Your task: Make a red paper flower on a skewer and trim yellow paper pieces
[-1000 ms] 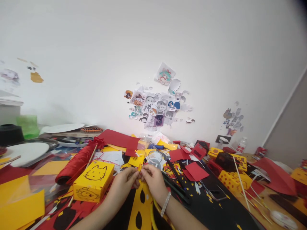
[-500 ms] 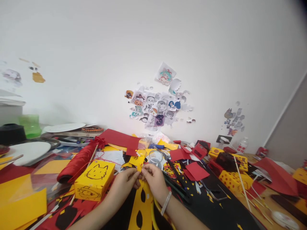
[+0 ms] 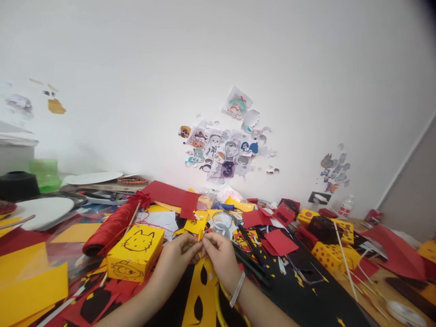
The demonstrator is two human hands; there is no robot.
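Observation:
Fingertips of my left hand (image 3: 180, 259) and my right hand (image 3: 220, 254) meet at the centre, both pinching the narrow upper end of a yellow paper strip (image 3: 200, 290). The strip hangs down between my wrists and has black leaf-shaped marks or cut-outs; which of the two I cannot tell. A small folded yellow tip (image 3: 200, 235) sticks up above my fingers. Left of my left hand sits a yellow box (image 3: 135, 254) with a cat face drawn on it. Beyond my hands lies a roll of clear tape (image 3: 221, 220).
A red thread spool (image 3: 112, 227) lies left of the box. Yellow sheets (image 3: 34, 286) cover the near left. Red paper pieces (image 3: 281, 242), dark scissors (image 3: 252, 263) and scraps lie on the right, with spotted yellow boxes (image 3: 335, 258) farther right. A white wall with drawings stands behind.
The view has shifted slightly. My hands stay together at the strip's top, with the fingers a little repositioned and the yellow tip now narrower above them.

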